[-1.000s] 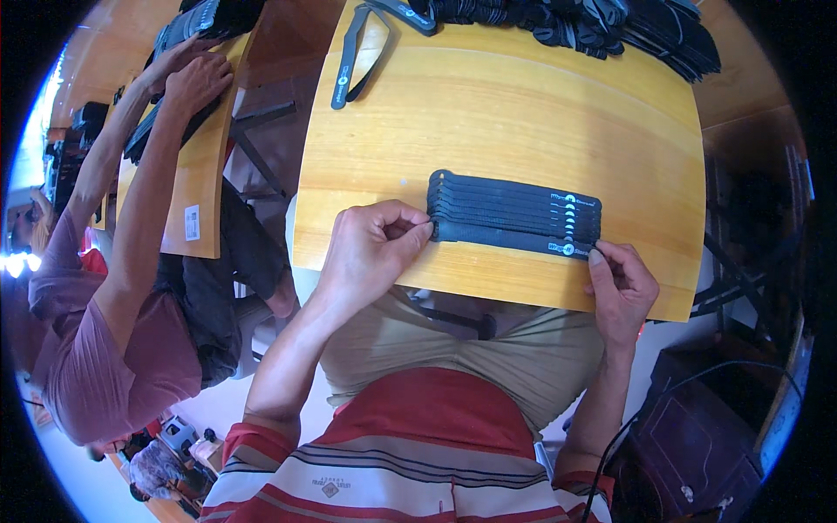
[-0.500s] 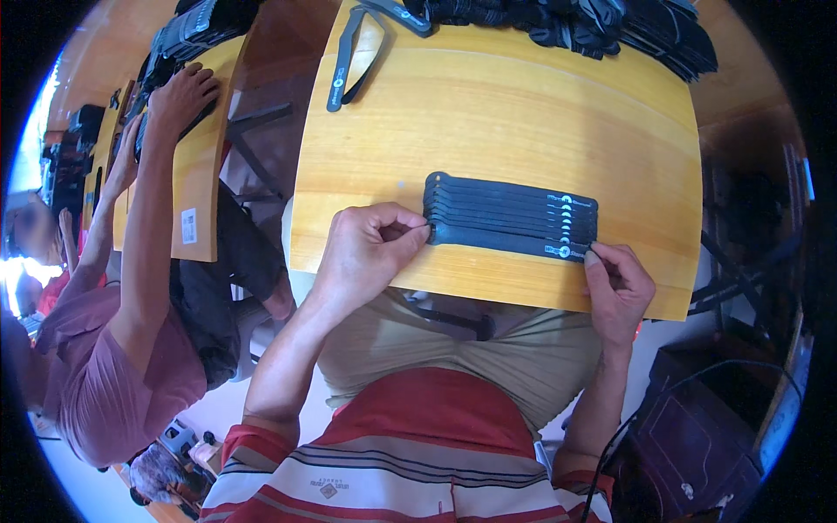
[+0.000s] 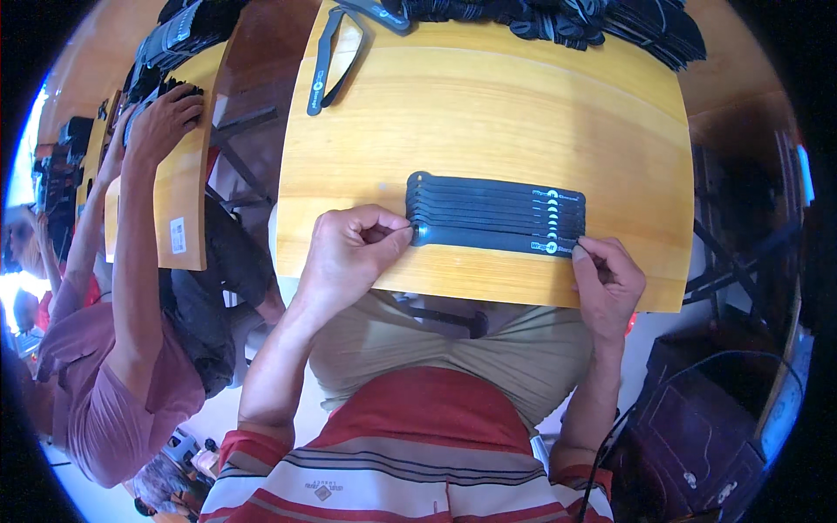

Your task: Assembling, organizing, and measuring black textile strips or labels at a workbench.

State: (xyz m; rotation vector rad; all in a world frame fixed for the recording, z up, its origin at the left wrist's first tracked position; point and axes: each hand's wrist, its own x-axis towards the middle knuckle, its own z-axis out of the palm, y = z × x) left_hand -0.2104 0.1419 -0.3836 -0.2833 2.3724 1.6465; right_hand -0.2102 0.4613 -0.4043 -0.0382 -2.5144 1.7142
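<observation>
Left hand [image 3: 353,248] has thumb and fingertips pinching the left end of the nearest strap [image 3: 488,239]; right hand [image 3: 612,275] pinches its right end. It fronts an overlapping row of black straps [image 3: 488,203], flat near the bench's [image 3: 479,113] near edge. Far left, a folded strap [image 3: 322,65]; along the far edge, dark strap bundles [image 3: 649,33]. Further left, a co-worker's hand [image 3: 163,124] over dark material.

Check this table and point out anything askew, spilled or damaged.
One thing: a grey strap lies bent and at an angle near the table's far left corner, unlike the dark straps laid flat, overlapping in line between the left hand and right hand. No spill or damage shows.
</observation>
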